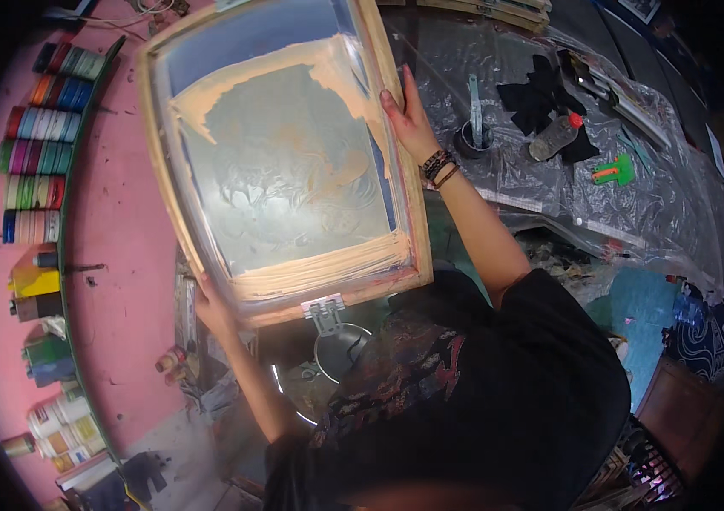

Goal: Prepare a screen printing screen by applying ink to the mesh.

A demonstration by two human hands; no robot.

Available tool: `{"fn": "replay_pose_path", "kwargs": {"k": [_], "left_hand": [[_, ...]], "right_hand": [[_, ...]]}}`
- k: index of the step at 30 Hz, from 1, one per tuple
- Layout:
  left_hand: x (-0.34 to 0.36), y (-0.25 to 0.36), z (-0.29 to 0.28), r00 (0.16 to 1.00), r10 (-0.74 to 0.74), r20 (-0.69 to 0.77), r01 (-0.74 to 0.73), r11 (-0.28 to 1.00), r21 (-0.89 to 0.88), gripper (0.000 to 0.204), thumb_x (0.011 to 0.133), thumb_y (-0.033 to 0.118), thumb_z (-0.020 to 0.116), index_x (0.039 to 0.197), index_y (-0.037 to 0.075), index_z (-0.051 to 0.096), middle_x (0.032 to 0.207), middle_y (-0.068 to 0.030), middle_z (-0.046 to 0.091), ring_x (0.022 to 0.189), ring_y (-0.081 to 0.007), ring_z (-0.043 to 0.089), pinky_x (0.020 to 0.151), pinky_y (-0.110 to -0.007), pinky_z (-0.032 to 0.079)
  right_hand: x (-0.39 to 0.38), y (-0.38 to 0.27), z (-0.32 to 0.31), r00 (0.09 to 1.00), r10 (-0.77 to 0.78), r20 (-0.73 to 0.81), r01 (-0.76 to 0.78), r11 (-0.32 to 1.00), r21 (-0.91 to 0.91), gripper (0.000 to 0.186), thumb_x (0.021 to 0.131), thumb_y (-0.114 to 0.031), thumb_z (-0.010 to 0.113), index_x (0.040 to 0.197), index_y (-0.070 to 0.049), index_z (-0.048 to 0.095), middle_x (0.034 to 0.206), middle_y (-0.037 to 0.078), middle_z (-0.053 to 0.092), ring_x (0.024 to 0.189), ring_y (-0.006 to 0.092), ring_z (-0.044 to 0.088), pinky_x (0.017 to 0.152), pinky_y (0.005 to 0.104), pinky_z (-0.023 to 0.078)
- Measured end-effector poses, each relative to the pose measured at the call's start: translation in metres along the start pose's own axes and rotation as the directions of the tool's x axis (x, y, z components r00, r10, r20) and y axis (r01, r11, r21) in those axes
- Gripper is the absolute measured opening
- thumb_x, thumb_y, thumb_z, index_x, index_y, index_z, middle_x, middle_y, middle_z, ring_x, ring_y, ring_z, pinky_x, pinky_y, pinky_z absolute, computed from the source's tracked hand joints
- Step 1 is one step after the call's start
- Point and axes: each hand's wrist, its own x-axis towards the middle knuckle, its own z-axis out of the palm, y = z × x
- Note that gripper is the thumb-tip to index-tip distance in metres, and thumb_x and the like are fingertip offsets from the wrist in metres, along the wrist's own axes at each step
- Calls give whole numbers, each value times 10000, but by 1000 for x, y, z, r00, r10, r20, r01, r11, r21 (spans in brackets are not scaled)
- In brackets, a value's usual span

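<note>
A wooden screen printing frame [420, 223] is held up in front of me at a tilt. Its mesh [251, 170] carries a greyish area, bordered by peach-coloured paste [336, 260] and blue strips at the top and right. On the frame's right side my right hand [413, 122] is closed, thumb and fingers along the edge. Lower down, my left hand [215, 308] grips the left side near the bottom corner; its fingers are partly hidden. A metal hinge clamp [324, 313] hangs from the bottom edge.
To the right, a plastic-covered table [498, 183] bears a dark tub [473, 140] with a spatula, a red-capped bottle [556, 138], black cloths [537, 94] and a green-orange tool [613, 170]. A shelf of paint cans [38, 157] lines the pink wall [119, 281]. Below the frame stands a round metal-rimmed stool [341, 351].
</note>
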Motion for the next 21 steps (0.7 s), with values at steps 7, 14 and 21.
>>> {"fn": "replay_pose_path", "kwargs": {"k": [7, 14, 21], "left_hand": [[78, -26, 29, 986, -89, 143, 39, 946, 323, 742, 929, 593, 593, 1201, -96, 644, 1029, -266, 707, 1005, -327, 685, 893, -409, 487], [146, -28, 84, 966, -134, 219, 24, 897, 441, 807, 869, 705, 568, 1013, -77, 706, 948, -285, 704, 988, -403, 684, 871, -449, 491], [208, -56, 153, 902, -257, 347, 73, 882, 465, 849, 862, 722, 552, 1112, -76, 699, 1051, -298, 700, 1083, -404, 666, 938, -448, 483]], "right_hand": [[7, 60, 14, 982, 173, -79, -175, 984, -19, 881, 990, -501, 576, 1571, 16, 162, 1609, 247, 239, 1497, 305, 248, 1196, 344, 241], [54, 109, 20, 932, 341, -122, -354, 930, -101, 981, 948, -567, 587, 1562, 53, 138, 1570, 286, 306, 1439, 353, 372, 1166, 363, 312], [88, 168, 23, 870, 458, -181, -480, 871, -101, 1017, 931, -584, 606, 1550, 79, 147, 1571, 285, 307, 1446, 355, 358, 1169, 361, 303]]}}
